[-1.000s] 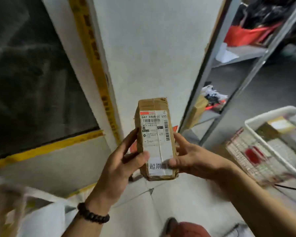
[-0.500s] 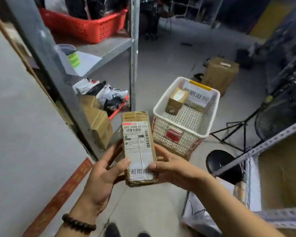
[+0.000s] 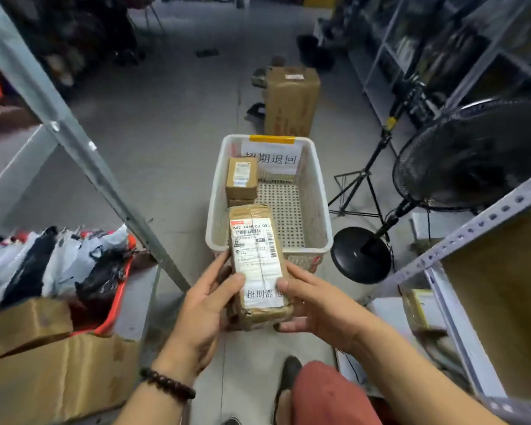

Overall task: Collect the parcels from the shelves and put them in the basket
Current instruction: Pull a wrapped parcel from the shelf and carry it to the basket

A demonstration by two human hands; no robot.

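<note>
- Parcel, brown, taped, with a white shipping label facing up: held in both hands at the near end of the basket. Its far end overlaps the basket's near rim in the view; whether it is actually over the rim cannot be told.
- Left hand: grips the parcel's left side, thumb lying on the labelled face, fingers curled underneath. A dark bead bracelet sits on the wrist.
- Right hand: grips the parcel's right side, thumb on the label's edge, fingers wrapped below.
- Basket: white, perforated plastic, standing on the concrete floor. Inside, a smaller parcel lies against the left wall, and a printed paper sign hangs on the far wall.
- Large carton: upright on the floor just behind the basket.
- Black pedestal fan: to the right of the basket, near a metal shelf.
- Red tray of poly mailers: on the low shelf at left.
</note>
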